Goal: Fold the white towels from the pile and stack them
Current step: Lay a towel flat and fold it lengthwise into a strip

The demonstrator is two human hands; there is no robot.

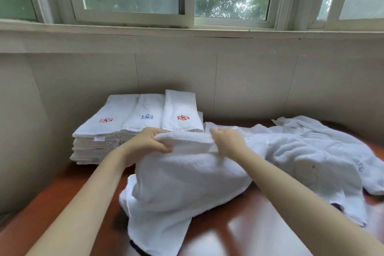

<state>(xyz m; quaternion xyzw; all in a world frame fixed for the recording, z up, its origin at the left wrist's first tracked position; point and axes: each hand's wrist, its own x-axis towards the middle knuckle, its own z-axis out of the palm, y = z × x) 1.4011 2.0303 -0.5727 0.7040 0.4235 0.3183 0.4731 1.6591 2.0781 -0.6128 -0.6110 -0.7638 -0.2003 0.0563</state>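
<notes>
Now both hands' grip, left hand (150, 141), right hand (228, 141), pinching towel (187, 174) top edge

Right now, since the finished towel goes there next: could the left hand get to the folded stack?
Probably yes: the left hand grips the towel just before the folded stack, nothing between.

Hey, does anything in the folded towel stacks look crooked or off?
Slightly. Of the three folded stacks, the right one sits higher and pokes farther back toward the wall than the other two. Otherwise nothing looks spilled or damaged.
</notes>
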